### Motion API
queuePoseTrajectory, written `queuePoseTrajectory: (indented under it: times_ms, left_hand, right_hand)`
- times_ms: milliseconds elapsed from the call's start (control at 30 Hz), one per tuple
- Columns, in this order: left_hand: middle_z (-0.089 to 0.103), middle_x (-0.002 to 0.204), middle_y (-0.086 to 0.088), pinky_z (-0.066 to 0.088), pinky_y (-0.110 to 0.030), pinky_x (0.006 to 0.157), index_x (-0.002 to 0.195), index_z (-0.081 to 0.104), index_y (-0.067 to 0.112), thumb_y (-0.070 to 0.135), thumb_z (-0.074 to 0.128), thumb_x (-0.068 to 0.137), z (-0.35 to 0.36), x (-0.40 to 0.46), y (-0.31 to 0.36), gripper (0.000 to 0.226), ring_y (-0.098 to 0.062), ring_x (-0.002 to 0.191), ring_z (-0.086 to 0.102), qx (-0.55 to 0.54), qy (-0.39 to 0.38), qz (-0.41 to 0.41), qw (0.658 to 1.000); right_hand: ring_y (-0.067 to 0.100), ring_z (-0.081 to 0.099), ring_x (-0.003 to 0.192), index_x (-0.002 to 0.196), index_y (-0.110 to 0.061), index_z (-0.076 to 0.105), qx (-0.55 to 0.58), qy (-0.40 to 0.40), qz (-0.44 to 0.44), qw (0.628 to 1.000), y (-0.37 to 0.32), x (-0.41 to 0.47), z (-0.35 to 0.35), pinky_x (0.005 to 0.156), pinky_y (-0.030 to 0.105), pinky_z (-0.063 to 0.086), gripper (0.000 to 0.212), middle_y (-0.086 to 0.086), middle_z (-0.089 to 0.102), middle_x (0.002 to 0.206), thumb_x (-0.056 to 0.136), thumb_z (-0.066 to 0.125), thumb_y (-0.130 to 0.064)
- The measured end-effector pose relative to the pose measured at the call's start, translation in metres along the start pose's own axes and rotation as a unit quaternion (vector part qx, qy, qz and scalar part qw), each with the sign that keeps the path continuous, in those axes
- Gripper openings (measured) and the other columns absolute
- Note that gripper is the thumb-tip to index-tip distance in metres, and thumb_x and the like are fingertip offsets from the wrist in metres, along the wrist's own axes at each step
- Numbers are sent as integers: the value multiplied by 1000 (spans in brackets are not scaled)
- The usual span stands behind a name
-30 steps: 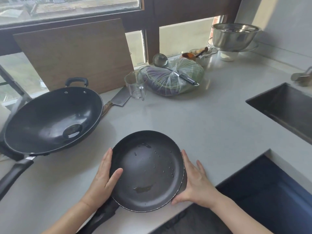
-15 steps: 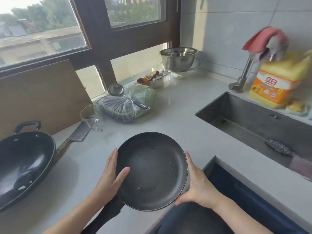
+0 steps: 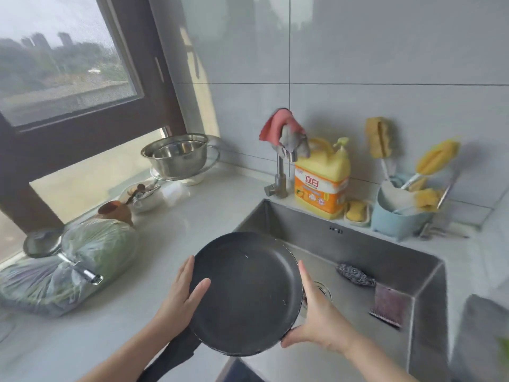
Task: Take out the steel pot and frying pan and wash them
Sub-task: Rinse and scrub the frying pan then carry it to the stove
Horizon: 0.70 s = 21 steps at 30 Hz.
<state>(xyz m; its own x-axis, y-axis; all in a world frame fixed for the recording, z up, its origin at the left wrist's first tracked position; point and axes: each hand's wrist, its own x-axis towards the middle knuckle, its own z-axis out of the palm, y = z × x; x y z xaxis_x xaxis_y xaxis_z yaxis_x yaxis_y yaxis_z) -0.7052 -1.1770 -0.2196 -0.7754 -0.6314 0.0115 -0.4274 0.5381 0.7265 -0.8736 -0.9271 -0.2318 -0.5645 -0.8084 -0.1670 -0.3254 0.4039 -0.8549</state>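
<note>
I hold a black frying pan (image 3: 245, 293) in the air over the left edge of the steel sink (image 3: 385, 260). My left hand (image 3: 183, 296) grips its left rim with the thumb inside the pan. My right hand (image 3: 316, 312) cups the right rim from outside and below. The pan's black handle (image 3: 176, 357) points down toward me. A steel pot (image 3: 176, 153) sits on a glass lid at the back of the counter by the window.
In the sink lie a steel scourer (image 3: 355, 275) and a pink scrub pad (image 3: 388, 306). A tap (image 3: 283, 166) draped with a pink cloth, a yellow detergent jug (image 3: 322, 183) and a blue holder (image 3: 399, 213) of sponges line the back. A bagged cabbage with a ladle (image 3: 68, 260) lies left.
I have lifted the frying pan off the counter and carried it right, to the sink's edge. My view swung right; the wok and cutting board have left the frame.
</note>
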Motion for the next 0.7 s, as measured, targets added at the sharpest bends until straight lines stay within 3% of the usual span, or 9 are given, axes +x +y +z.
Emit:
queuePoseTrajectory:
  times_ms: [67,167,233,300,400,567,700]
  left_hand:
    - [8,161,8,1,-15,112,155,10,16,37,42,99,19,28,18,68,6,140,3,9,-18,11,1000]
    - [8,161,7,2,-17,114,155,10,15,36,41,101,43,66,41,66,-3,146,5,12,-55,13,998]
    - [6,162,7,2,-19,116,155,8,16,39,40,101,59,88,52,67,-6,148,4,19,-81,15,996]
    - [6,161,8,1,-15,112,155,8,17,39,39,101,73,109,59,66,-5,148,3,23,-106,11,994]
    - [5,161,9,3,-14,111,155,7,19,40,39,102,92,138,64,66,-5,147,5,12,-146,2,989]
    - [4,162,10,6,-23,118,155,6,21,40,38,102,124,193,61,65,-6,148,5,1,-206,3,979]
    - [3,162,9,7,-24,118,155,5,21,40,36,103,149,233,57,64,-8,148,5,12,-245,10,969]
  right_hand:
    - [-8,12,139,142,-52,-23,-7,27,8,1000,13,7,-23,113,20,22,158,-35,8,150,36,94,-53]
    - [-26,12,129,130,-62,-19,36,52,2,998,30,16,-50,99,-1,20,148,-53,2,131,42,97,-36]
    - [-34,11,122,132,-55,-19,46,68,13,997,39,23,-65,90,-8,18,147,-51,1,128,46,98,-32]
    - [-35,10,122,140,-45,-17,74,72,26,994,51,31,-76,90,-9,17,148,-42,8,139,49,98,-29]
    - [-11,6,138,152,-32,-19,91,76,70,990,67,45,-87,102,2,14,157,-20,2,159,48,99,-30]
    - [-6,8,136,152,-30,-21,87,109,112,984,90,73,-94,110,19,17,155,-16,5,161,51,97,-29]
    - [-1,11,143,152,-32,-22,93,135,146,976,111,97,-93,113,23,19,157,-16,6,162,49,97,-33]
